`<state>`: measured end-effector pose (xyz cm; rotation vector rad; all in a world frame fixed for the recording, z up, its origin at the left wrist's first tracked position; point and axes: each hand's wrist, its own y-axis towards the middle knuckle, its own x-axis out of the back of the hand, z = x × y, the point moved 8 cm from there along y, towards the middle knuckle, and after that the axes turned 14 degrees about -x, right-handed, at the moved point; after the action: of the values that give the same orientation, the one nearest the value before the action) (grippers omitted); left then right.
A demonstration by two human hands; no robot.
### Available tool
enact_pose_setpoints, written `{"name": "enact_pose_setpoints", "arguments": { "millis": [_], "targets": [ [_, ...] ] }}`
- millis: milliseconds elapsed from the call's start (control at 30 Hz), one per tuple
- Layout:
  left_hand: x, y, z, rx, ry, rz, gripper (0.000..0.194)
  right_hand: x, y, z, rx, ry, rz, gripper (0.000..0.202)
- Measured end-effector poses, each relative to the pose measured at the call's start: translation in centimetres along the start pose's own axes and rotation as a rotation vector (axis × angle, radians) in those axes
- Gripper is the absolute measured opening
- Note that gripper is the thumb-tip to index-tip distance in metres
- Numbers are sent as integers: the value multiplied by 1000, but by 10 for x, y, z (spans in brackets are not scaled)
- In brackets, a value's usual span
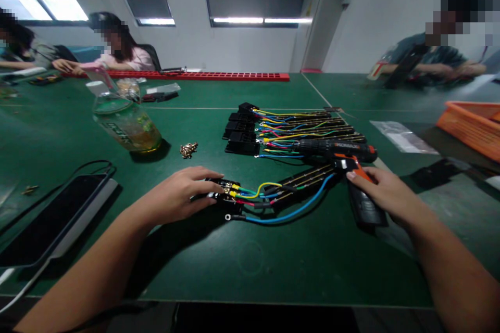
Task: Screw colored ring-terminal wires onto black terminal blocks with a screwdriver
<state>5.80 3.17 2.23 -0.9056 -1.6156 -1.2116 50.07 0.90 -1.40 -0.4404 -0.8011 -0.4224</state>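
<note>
From the head camera, the right hand [383,187] is wrapped around the handle of a black and orange drill [344,151]. The drill's nose points left, its back end points right, and its handle slants down toward the person. I cannot tell if it touches the green table [250,276].

To the left of the drill and a bit nearer, the left hand [183,190] is closed on the left end of a black block [226,195]. The two hands are well apart. The block joins onto wires and a dark strip [302,184]. This whole long piece runs from the left hand up and right to the drill, which hides its far end. A blue wire [297,216] bends out on the near side, with a metal ring [228,217] at its left tip.

Just past the drill's nose is a row of black blocks [242,143]. Their wires and strips run right, and the drill covers some of the nearest ones. Well left of the drill are a pile of small gold bits [189,150], a bottle [127,125] and a phone [54,218]. Right of it are a clear bag [402,137] and an orange basket [472,122].
</note>
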Motion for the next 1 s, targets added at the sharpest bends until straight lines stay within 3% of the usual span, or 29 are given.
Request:
{"name": "enact_pose_setpoints", "arguments": {
  "millis": [133, 400, 700, 1000],
  "targets": [
    [0, 0, 1, 3, 4, -5, 23, -11, 0, -8, -137, 331, 187, 35],
    [0, 0, 0, 2, 6, -9, 23, -21, -9, -6, -288, 708, 258, 17],
    [0, 0, 1, 4, 4, 3, 23, -20, -14, -2, -311, 765, 199, 13],
    [0, -1, 1, -3, 4, -12, 23, -15, -21, 5, -221, 828, 215, 9]
  ]
}}
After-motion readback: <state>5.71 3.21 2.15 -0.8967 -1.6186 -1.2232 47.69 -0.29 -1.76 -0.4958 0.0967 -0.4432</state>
